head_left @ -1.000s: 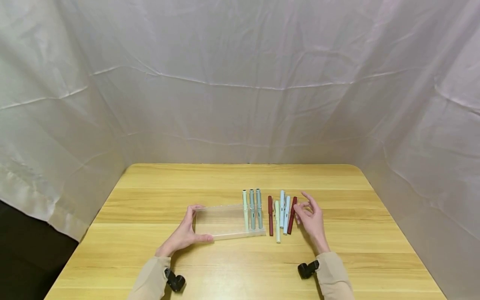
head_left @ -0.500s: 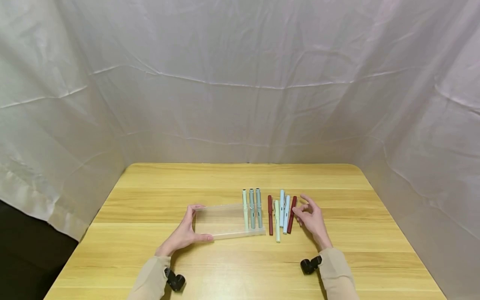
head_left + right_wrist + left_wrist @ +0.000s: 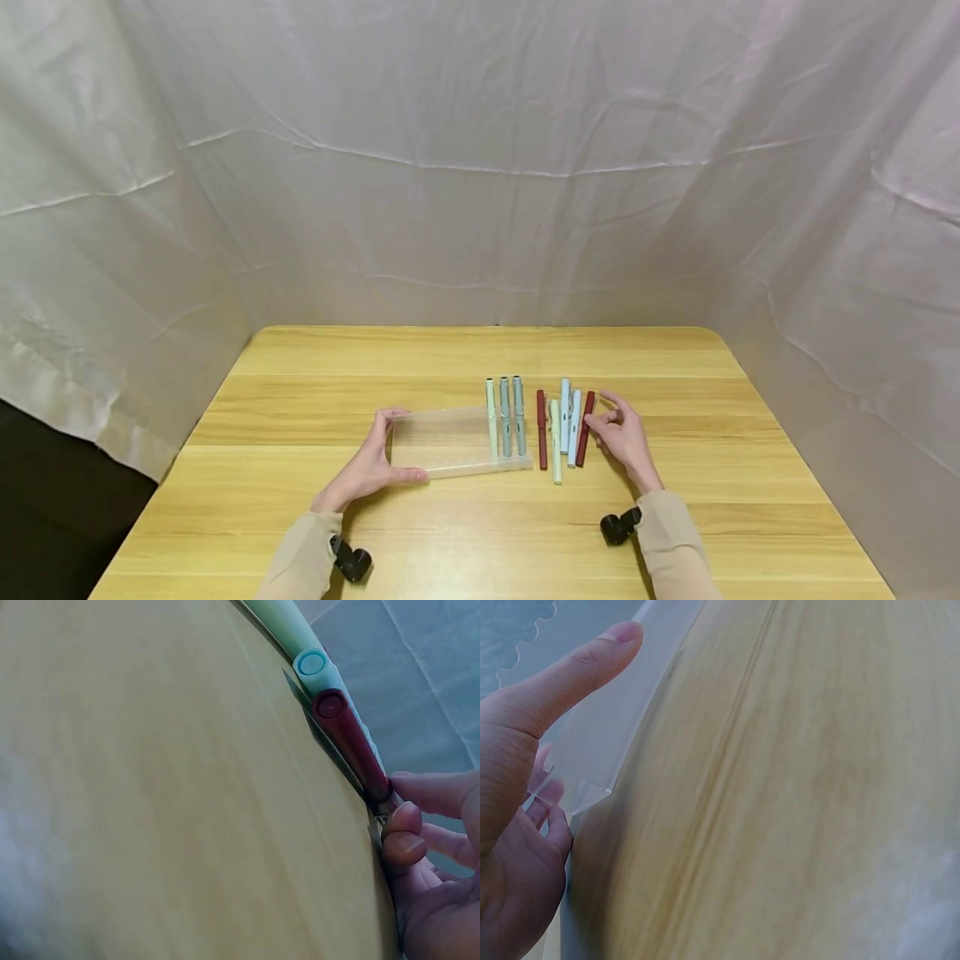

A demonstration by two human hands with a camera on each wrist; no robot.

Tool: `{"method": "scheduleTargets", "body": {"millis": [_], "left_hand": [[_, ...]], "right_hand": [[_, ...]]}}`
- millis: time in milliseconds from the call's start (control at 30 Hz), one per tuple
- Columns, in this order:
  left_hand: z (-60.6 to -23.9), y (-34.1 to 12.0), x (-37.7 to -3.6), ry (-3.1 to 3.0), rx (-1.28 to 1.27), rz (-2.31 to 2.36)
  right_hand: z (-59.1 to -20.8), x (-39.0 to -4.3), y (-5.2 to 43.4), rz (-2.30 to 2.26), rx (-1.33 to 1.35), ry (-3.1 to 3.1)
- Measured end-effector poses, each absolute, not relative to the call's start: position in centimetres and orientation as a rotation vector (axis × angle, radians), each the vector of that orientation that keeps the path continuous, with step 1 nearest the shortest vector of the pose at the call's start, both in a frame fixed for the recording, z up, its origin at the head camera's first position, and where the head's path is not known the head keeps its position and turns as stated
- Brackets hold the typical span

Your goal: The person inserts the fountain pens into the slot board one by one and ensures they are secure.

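Note:
With thumb and fingers, my left hand (image 3: pixel 367 468) grips the left end of a clear plastic pen tray (image 3: pixel 472 470). The tray's notched edge (image 3: pixel 516 656) shows in the left wrist view. Across its right end lie a pale green pen (image 3: pixel 492 425) and two grey-blue pens (image 3: pixel 506 427). My right hand (image 3: pixel 626 443) pinches a dark red pen (image 3: pixel 586 446) at its middle, the rightmost of a loose group. In the right wrist view, fingertips meet at the red barrel (image 3: pixel 354 742), and part of the pen is hidden behind them.
Left of the held pen lie two light blue pens (image 3: pixel 573 433), another pale green pen (image 3: pixel 556 454) and another dark red pen (image 3: pixel 542 433). All are on a wooden table (image 3: pixel 480 542). Pale cloth curtains (image 3: pixel 480 208) hang behind it and at both sides.
My right hand and wrist have shifted slightly to the right, with the fingertips staying at the dark red pen. My left hand and the tray have kept their place.

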State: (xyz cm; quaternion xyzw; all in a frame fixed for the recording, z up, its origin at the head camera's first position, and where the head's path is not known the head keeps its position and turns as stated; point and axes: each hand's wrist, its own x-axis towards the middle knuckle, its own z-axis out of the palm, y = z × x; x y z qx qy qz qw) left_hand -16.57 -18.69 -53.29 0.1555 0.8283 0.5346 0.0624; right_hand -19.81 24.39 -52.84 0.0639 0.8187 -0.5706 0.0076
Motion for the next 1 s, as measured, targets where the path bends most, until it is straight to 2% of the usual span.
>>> {"method": "scheduleTargets", "body": {"millis": [1000], "left_hand": [[-53.41,-18.76,-16.63,2.511,0.477,1.617]], "right_hand": [[-52.54,-20.31,24.08,-1.579,0.223,2.665]]}}
